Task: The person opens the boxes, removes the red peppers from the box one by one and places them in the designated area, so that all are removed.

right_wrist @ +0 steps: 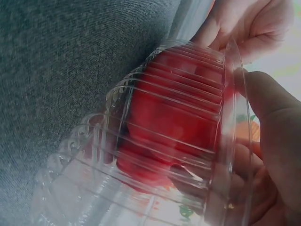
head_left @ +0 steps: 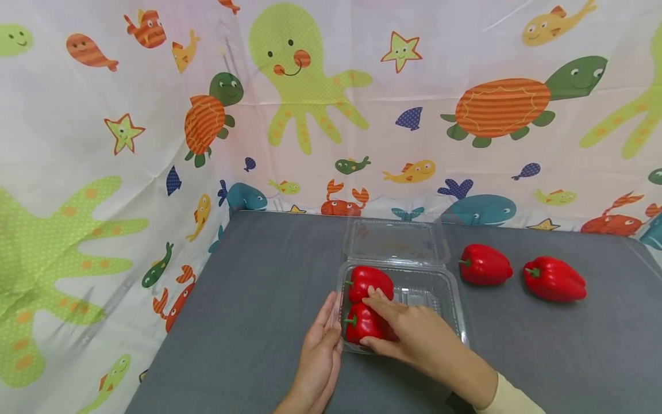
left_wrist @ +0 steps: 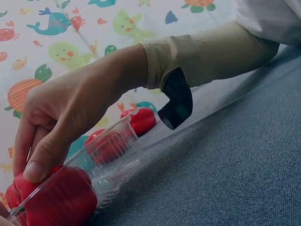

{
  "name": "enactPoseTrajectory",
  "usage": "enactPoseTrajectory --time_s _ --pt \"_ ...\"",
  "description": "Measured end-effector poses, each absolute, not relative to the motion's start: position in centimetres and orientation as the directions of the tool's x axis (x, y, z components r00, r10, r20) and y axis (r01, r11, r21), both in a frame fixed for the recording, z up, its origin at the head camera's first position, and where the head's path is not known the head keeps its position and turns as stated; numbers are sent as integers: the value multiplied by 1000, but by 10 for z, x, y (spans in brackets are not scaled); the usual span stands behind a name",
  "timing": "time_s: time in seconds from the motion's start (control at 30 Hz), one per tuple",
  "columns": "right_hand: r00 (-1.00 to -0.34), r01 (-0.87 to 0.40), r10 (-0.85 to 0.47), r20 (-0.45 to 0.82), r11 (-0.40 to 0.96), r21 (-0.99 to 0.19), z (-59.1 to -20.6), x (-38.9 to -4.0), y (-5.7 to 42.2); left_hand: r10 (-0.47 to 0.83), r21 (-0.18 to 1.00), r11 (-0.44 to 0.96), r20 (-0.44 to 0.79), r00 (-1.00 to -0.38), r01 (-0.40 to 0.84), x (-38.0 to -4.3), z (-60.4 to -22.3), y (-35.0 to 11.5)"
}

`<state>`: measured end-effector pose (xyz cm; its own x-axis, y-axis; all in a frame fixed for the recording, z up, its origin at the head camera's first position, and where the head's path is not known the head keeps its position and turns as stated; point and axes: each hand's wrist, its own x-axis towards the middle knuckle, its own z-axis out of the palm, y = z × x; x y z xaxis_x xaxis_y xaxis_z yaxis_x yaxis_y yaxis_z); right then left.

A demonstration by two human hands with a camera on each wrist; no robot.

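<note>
Our right hand (head_left: 421,333): fingers gripping nearer glossy red bell pepper (head_left: 364,325) inside clear plastic hinged box (head_left: 456,296), probably seating it. Our left hand (head_left: 318,351): fingers straight, against box's side, likely steadying.

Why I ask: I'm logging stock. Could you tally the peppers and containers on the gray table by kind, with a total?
Red peppers: 4 (2 inside the clear container, 2 on the table to its right)
Clear container: 1
Total: 5
</note>
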<state>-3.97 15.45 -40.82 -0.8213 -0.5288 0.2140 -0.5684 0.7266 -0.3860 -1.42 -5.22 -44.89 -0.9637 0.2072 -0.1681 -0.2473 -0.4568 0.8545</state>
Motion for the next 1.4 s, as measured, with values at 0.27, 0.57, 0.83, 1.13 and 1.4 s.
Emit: enactPoseTrajectory --time_s 0.27,0.57,0.83,1.13,1.4 --pt "-797 -604 -552 246 705 -372 -408 -43 158 209 853 -468 -148 -967 -232 -13 -449 -53" --pt "-802 -592 -557 214 697 -405 -402 -43 162 211 849 -467 -163 -964 -246 -15 -448 -51" --pt "-808 -572 -565 166 684 -453 -401 -43 163 212 844 -471 -175 -961 -258 -14 -448 -52" --pt "-810 -574 -559 177 693 -435 -402 -43 159 212 845 -469 -174 -962 -256 -13 -447 -52" --pt "-785 -616 -577 225 690 -380 -402 -44 158 218 848 -467 -165 -962 -252 -13 -446 -53"
